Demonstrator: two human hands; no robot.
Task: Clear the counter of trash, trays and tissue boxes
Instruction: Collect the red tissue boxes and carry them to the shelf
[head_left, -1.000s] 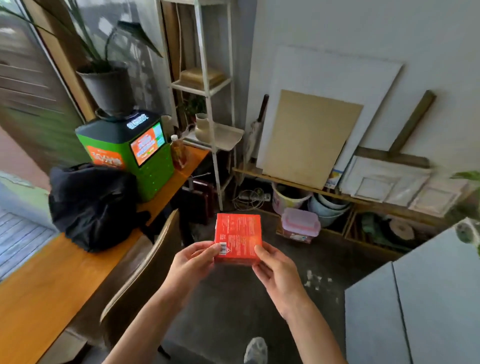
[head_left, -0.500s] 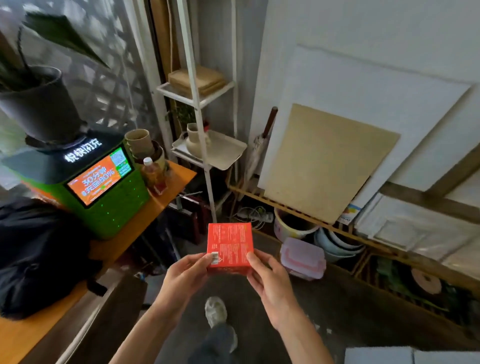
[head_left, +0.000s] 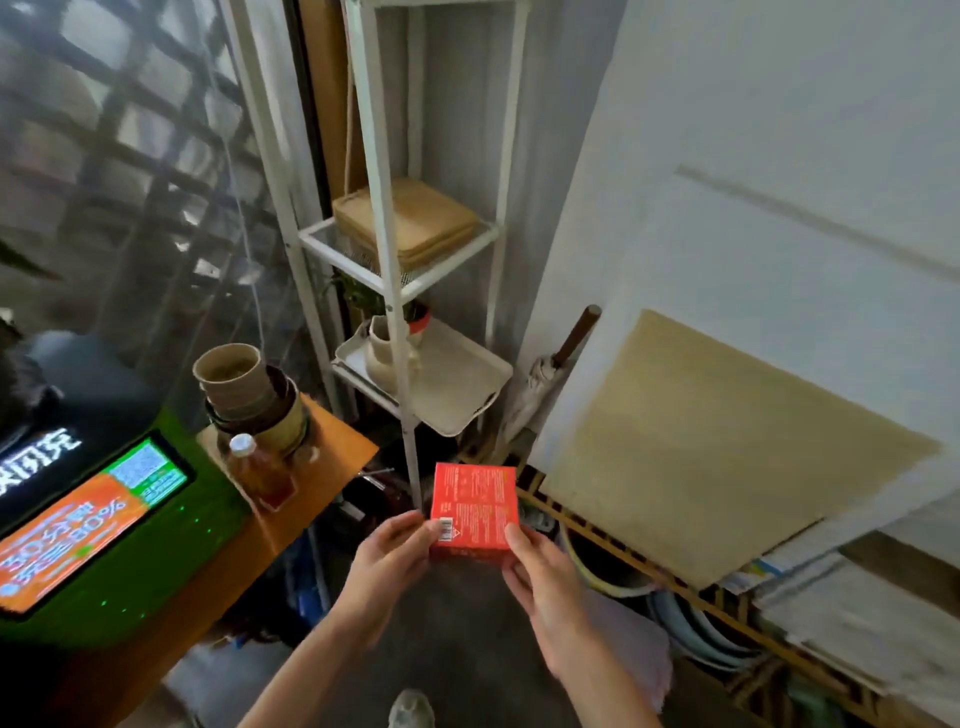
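Both hands hold a red box (head_left: 474, 506) in the air in front of the person, over the dark floor (head_left: 457, 623). The left hand (head_left: 387, 564) grips its lower left corner, thumb lying on the printed face beside the barcode and fingers curled behind. The right hand (head_left: 537, 579) grips the lower right edge the same way, thumb on top and fingers underneath. The box is tilted with its printed face toward the camera and touches nothing but the hands.

Just behind the box stands a white metal shelf (head_left: 395, 260). Its lower level carries a pale tray (head_left: 457, 382) with a cream vase (head_left: 382, 353) standing on it; the level above holds a stack of tan trays (head_left: 410, 221).

To the left is the end of an orange counter (head_left: 337, 457). On it, near the corner, stand a stack of brown pots (head_left: 249, 395) and, just in front of them, a bottle (head_left: 257, 470) of amber liquid with a white cap. Further left sits a green machine (head_left: 130, 540) with a lit screen.

To the right, a tan board (head_left: 717, 447) and a white board (head_left: 779, 249) lean against the wall above a low wooden rack (head_left: 649, 566). A folded umbrella (head_left: 550, 374) leans in the corner between shelf and boards. A shoe (head_left: 410, 709) shows at the bottom edge.
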